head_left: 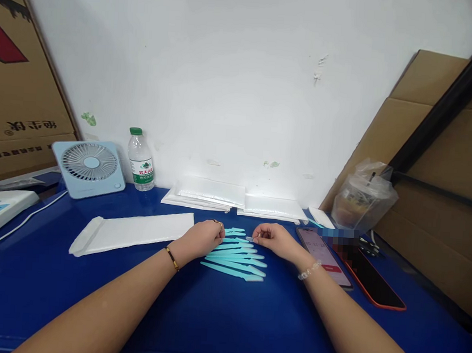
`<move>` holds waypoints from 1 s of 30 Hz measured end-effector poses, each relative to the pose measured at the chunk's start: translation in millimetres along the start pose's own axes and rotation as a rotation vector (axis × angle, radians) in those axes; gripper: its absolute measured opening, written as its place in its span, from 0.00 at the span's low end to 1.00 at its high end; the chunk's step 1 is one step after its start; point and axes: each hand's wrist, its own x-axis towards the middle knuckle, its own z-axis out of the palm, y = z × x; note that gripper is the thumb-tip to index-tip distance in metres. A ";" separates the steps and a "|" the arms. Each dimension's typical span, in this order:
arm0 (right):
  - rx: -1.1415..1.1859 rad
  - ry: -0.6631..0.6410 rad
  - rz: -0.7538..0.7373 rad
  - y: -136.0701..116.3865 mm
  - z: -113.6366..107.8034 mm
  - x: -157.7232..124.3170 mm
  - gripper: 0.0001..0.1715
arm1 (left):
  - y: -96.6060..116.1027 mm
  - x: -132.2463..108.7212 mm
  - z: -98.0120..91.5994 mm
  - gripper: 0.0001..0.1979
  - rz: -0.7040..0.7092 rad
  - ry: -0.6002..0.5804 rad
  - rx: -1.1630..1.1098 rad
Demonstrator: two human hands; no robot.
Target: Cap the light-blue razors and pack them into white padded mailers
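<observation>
Several turquoise eyebrow razors (237,259) lie fanned out on the blue table, handles toward the left and blade ends toward the right. My left hand (206,241) is closed in a pinch at the handle end of a razor near the top of the row; its fingertips partly hide the handle. Opposite it, at the blade ends, my right hand (274,240) pinches a small translucent blade cap (249,239) between thumb and forefinger. Two more razors (235,231) lie just behind, between both hands.
A white padded mailer (136,233) lies left on the table (227,325). More white mailers (207,192) are stacked along the wall. Left stand a fan (90,167), a water bottle (141,163) and a power strip (2,207). Right are two phones (373,281) and a bagged drink (360,200).
</observation>
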 end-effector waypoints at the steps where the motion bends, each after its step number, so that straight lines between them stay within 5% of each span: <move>1: -0.010 0.004 -0.007 -1.1 1.2 0.3 0.13 | -0.4 0.1 0.2 0.07 0.003 0.001 -0.001; 23: 0.047 -0.016 -0.039 -10.4 15.8 1.5 0.10 | 0.7 0.5 3.8 0.06 0.047 -0.001 -0.057; 26: 0.032 0.010 -0.028 -10.2 3.9 -0.8 0.10 | 0.1 1.1 4.4 0.07 0.045 0.005 -0.077; 30: -0.091 0.216 0.089 4.5 -29.7 -6.9 0.11 | -7.6 4.9 5.6 0.08 0.013 0.116 0.023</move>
